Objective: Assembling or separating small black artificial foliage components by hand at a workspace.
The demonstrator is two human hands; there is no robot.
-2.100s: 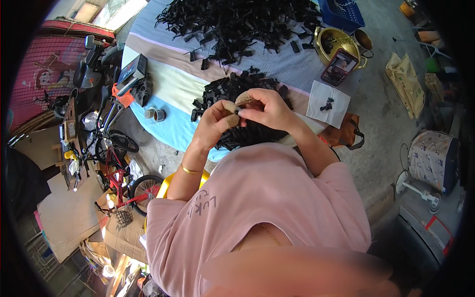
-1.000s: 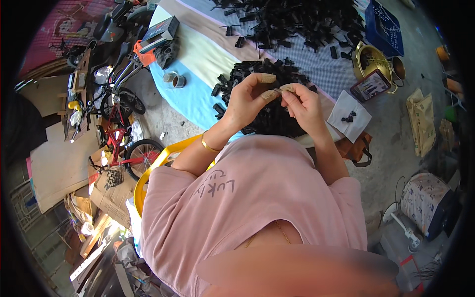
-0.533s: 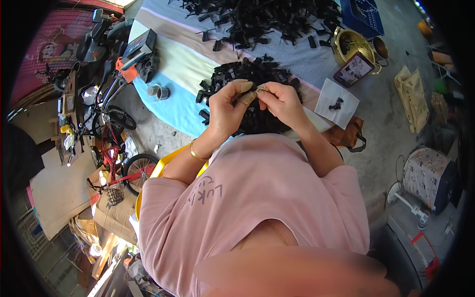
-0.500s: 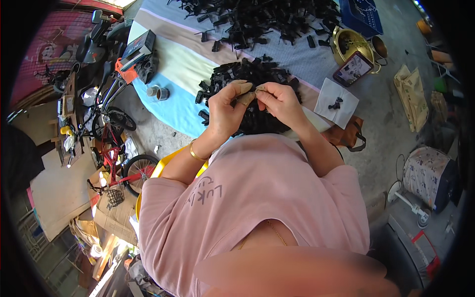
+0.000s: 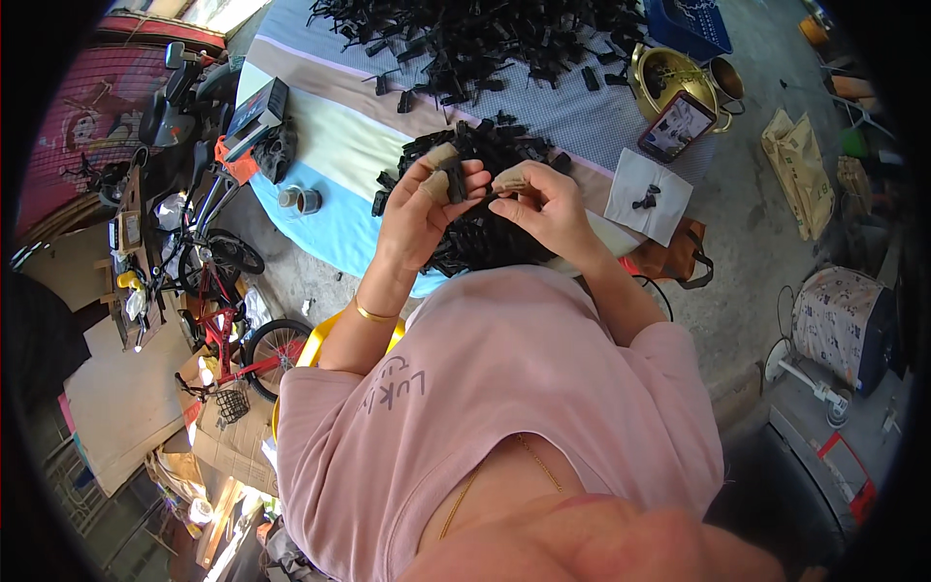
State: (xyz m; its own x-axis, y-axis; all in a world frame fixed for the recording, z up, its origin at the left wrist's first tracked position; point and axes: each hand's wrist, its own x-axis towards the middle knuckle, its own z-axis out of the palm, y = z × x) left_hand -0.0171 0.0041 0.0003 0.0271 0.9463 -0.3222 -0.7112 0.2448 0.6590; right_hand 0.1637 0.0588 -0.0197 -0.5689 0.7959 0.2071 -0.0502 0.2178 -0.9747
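Between the thumb and fingers of my left hand [image 5: 415, 211] is a small black plastic part [image 5: 454, 181], held upright. Beige coverings wrap some of my fingertips. My right hand [image 5: 545, 206] is closed in a pinch just to the right, its fingertips close to that part. Whatever they grip is too small and dark to make out. Below both hands lies a near pile of similar black plastic parts [image 5: 475, 241] on the cloth-covered table. A larger heap of black parts [image 5: 504, 44] with thin stems spreads over the far side.
Right of the near pile lies a white paper sheet [image 5: 628, 202] with a few small black pieces. A phone [image 5: 677, 127] leans against a gold-coloured pot [image 5: 642, 80]; a blue basket [image 5: 700, 34] is behind. Left are small metal cups [image 5: 307, 201], a box [image 5: 257, 112] and bicycles [image 5: 225, 325].
My hands have moved apart from their joined pinch. The left has turned and shifted left, so the black part in it now shows. The view has also shifted slightly.
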